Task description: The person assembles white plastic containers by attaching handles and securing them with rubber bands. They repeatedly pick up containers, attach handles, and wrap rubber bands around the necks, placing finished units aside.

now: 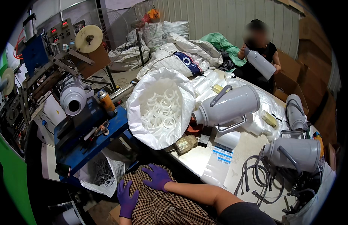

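My left hand (127, 198), in a purple glove, lies with fingers stretched out on a brown-and-black checkered cloth (159, 202) over my lap. My right hand (159, 178), gloved the same way, rests on that cloth a little farther off, its fingers spread. Neither holds anything. Beyond them stands a white sack (135, 125), open at the top, with many white plastic rings (164, 114) inside. To its right, a grey thermos jug (235, 105) with a handle lies on its side on the table (189, 159).
Left, a machine holds another grey jug (71, 98); a spray can (105, 100) stands on its blue bench (84, 157). More jugs (294, 153) and grey straps (256, 172) lie at right. Across the table a person (269, 48) holds a grey jug body (261, 63).
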Available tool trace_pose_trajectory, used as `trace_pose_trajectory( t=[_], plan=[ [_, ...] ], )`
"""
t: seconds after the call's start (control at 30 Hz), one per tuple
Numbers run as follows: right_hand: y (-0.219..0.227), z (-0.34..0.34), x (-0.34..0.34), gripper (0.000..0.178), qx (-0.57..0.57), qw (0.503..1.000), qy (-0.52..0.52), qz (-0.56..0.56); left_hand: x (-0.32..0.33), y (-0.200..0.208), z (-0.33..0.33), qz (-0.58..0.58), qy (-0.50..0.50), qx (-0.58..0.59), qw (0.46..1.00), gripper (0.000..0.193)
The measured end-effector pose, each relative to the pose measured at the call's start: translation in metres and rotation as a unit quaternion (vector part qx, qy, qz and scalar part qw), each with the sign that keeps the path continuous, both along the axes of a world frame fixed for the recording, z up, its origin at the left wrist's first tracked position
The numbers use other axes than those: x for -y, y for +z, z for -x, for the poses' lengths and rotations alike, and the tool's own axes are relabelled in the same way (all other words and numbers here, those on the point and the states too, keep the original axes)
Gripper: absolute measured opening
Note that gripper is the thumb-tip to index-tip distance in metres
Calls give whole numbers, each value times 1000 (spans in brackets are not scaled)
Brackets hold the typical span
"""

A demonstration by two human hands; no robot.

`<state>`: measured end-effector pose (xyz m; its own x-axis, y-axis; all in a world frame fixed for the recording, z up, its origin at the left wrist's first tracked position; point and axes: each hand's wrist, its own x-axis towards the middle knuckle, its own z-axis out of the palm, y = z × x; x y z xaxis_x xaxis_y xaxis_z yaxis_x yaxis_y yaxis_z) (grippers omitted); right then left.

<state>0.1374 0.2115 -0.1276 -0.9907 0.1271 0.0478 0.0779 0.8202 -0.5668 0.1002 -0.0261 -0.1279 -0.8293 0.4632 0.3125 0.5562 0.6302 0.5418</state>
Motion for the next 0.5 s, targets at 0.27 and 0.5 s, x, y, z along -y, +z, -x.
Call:
trace_pose_trajectory(
  t=[0.27,0.5],
  plan=[
    [0,1,1,73,5,1000,1,-3,0,1,0,-5,1,9,1000,58],
    [-1,1,-1,73,4,1000,6,10,-1,1,1,3,-3,-2,1000,58]
  ],
)
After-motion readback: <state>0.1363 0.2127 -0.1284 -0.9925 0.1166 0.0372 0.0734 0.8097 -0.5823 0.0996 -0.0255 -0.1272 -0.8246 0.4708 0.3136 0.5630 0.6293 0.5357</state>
